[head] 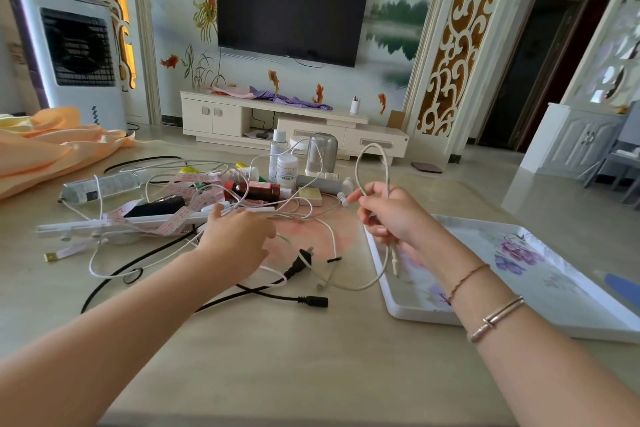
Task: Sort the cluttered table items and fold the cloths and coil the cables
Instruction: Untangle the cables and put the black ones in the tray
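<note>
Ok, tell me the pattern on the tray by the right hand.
White tray with purple flowers, seen in the head view.

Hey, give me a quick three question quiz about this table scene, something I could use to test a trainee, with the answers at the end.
1. True or false: the right hand holds a loop of white cable raised above the table.
2. Which lies nearest the left hand? A) the orange cloth B) the black plug C) the floral tray
3. Fill in: the pink measuring tape lies tangled among the ____ and bottles.

Key: 1 true. 2 B. 3 cables.
</note>
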